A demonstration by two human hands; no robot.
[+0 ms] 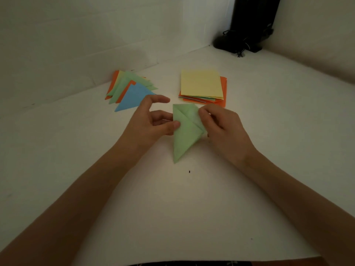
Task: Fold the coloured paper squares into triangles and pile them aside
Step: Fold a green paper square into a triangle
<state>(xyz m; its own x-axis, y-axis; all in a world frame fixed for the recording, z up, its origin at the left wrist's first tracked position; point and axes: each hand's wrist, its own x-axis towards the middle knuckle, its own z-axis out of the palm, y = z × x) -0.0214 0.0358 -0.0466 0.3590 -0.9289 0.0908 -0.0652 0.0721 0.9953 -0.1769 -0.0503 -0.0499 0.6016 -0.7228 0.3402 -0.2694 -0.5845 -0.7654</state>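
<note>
We see left hand [151, 120] pinching green paper [184, 135], right hand [221, 127] pinching its right corner, long tip pointing down the frame

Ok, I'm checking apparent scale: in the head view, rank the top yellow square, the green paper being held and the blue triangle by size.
1-2. Yellow square and green paper: look about alike; the green one is nearer the camera and partly covered by fingers, so unranked.
3. Blue triangle: clearly smallest, partly behind the left hand.
</note>
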